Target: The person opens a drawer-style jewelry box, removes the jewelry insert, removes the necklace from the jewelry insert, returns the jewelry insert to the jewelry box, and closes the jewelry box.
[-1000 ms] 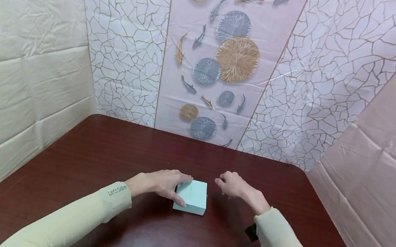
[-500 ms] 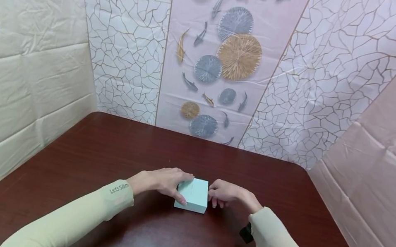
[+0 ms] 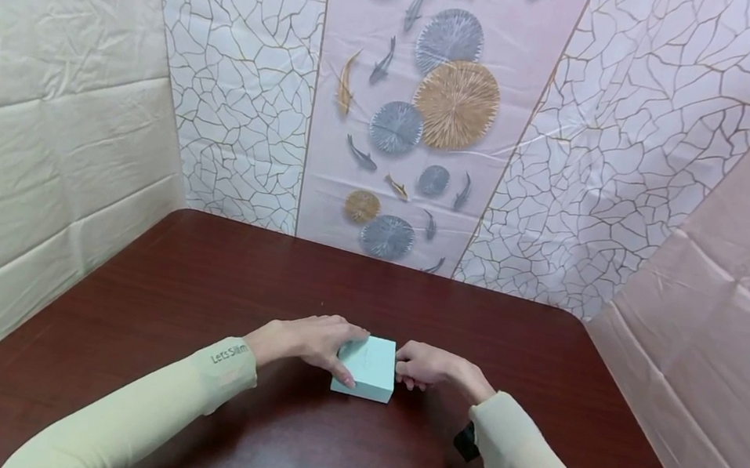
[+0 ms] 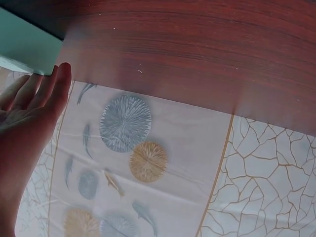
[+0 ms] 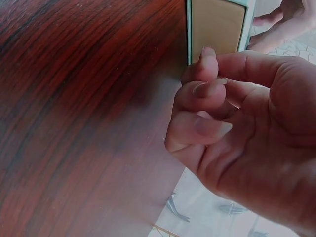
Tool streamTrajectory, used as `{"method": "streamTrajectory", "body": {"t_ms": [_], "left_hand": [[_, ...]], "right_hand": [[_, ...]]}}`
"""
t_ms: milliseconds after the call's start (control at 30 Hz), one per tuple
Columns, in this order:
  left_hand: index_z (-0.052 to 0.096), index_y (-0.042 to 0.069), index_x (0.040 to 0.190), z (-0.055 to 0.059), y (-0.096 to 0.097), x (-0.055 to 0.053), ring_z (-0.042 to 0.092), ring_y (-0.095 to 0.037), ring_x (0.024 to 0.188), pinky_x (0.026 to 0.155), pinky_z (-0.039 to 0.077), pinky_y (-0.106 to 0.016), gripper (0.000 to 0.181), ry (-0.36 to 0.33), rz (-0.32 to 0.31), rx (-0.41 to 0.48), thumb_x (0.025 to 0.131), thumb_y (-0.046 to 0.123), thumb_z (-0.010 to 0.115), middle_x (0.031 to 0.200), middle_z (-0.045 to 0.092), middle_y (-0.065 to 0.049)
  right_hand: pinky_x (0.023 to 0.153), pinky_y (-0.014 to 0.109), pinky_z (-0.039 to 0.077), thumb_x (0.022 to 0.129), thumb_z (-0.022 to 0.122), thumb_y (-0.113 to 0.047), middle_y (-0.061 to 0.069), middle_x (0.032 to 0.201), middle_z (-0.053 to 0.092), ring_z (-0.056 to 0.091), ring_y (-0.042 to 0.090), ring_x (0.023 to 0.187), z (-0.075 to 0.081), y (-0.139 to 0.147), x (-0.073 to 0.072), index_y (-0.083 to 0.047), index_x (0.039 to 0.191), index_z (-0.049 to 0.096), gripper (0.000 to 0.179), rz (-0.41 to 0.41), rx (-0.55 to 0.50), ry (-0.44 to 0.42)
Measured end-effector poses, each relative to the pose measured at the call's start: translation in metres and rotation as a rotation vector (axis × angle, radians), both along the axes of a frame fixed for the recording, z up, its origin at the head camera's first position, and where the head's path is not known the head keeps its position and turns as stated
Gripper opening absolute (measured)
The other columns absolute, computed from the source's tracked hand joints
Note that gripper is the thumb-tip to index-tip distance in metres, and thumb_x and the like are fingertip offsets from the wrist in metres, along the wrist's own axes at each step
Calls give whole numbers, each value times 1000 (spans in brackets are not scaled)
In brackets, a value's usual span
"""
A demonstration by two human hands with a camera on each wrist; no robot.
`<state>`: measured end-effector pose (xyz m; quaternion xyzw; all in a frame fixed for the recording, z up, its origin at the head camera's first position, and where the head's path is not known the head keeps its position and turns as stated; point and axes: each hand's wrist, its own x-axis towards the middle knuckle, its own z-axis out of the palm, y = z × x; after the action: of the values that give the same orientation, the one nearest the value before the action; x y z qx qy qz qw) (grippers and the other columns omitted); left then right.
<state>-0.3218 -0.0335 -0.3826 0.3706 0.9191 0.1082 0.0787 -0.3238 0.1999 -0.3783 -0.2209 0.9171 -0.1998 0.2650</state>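
A small mint-green drawer box lies on the table in the head view. My left hand holds it across the left part, thumb at the near edge and fingers at the far edge. In the left wrist view, the fingers of the left hand lie along the box's side. My right hand is at the box's right end, fingers curled. The right wrist view shows a tan end panel framed in green. There the right hand pinches with thumb and index finger against this end; what lies between the fingertips is hidden.
The dark red-brown wooden table extends around the box. A patterned cloth hangs behind its far edge, with pale cloth walls at both sides. A black strap piece shows under the right cuff.
My right hand has come left and down to the box's right end, and its fingers have curled in. The left hand keeps its hold, and the box stays in place.
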Motion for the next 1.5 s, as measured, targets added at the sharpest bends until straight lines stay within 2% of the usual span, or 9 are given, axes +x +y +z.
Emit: {"method": "streamTrajectory", "body": {"t_ms": [167, 467, 767, 1233, 1500], "left_hand": [[46, 16, 143, 1, 3, -2, 55, -13, 106, 85, 46, -29, 84, -9, -2, 6, 75, 52, 78, 131, 60, -2], [46, 16, 143, 5, 6, 0, 53, -16, 110, 89, 46, -32, 84, -10, 4, -12, 74, 52, 78, 131, 60, -3], [50, 14, 138, 4, 8, -4, 55, -12, 94, 79, 46, -27, 80, 13, -35, 1, 74, 50, 79, 119, 64, -2], [43, 15, 145, 4, 7, -1, 51, -18, 117, 94, 46, -35, 86, -30, 23, -24, 75, 49, 79, 135, 57, -4], [44, 12, 144, 4, 3, 1, 53, -17, 112, 92, 46, -33, 83, -27, 15, -16, 76, 45, 80, 133, 58, -5]], "right_hand": [[48, 23, 35, 97, 42, -4, 0, 58, 50, 41, 13, 46, 2, 3, 0, 1, 79, 62, 27, -1, 36, 29], [48, 23, 35, 95, 42, -3, -1, 56, 50, 41, 11, 45, 3, 9, 0, -1, 76, 62, 27, 0, 62, 57], [48, 22, 36, 95, 42, -2, -1, 56, 50, 41, 11, 46, 6, 16, 0, -1, 77, 63, 28, 1, 75, 68], [48, 22, 36, 94, 43, -2, -1, 56, 51, 42, 11, 47, 4, 26, 0, -2, 76, 64, 28, -27, 77, 53], [47, 21, 35, 95, 43, -4, -1, 55, 50, 40, 9, 45, 3, 29, 0, -3, 74, 63, 28, -26, 66, 51]]}}
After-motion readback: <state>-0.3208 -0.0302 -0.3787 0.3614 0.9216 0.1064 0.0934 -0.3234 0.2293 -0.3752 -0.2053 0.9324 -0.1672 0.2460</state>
